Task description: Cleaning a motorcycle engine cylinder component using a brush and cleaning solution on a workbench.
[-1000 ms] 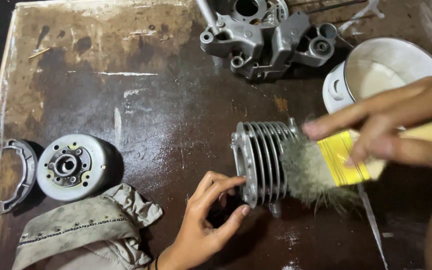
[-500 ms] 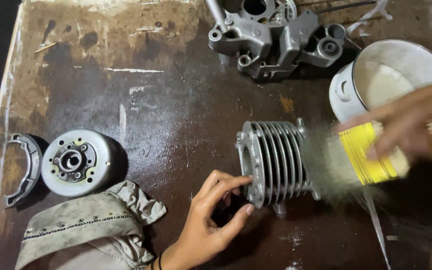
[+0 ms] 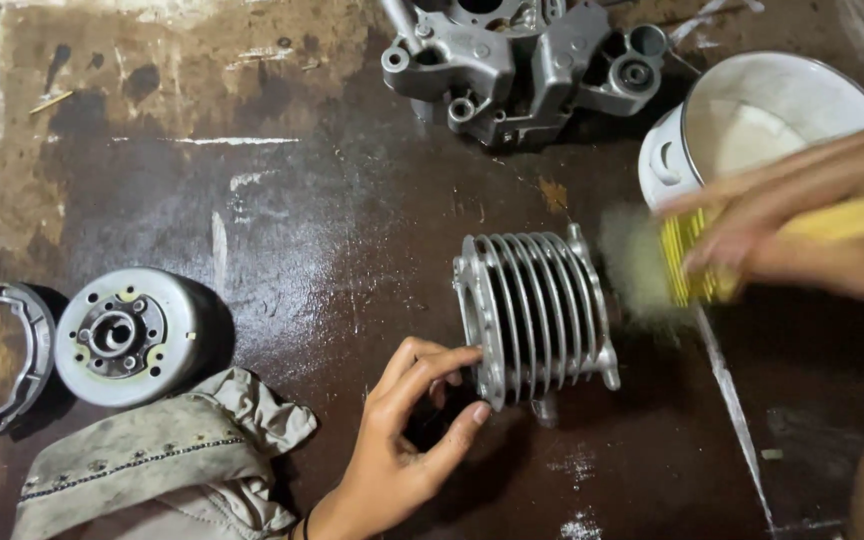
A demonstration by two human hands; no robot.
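A finned metal engine cylinder [image 3: 537, 315] lies on its side on the dark wet table [image 3: 282, 230]. My left hand [image 3: 407, 440] steadies it, fingertips touching its left flange. My right hand [image 3: 782, 225] grips a yellow-handled paintbrush [image 3: 692, 258]. The brush's pale bristles are blurred just right of the cylinder's fins, near its upper right end.
A grey engine crankcase [image 3: 527, 65] sits at the top centre. A white pot [image 3: 752, 125] stands behind my right hand. At the left lie a round metal flywheel [image 3: 127, 335], a curved brake shoe [image 3: 17, 360] and a dirty cloth [image 3: 162, 460].
My right hand has drawn the brush rightward and up, off the cylinder's fins. My left hand keeps its hold on the flange. The view has shifted slightly.
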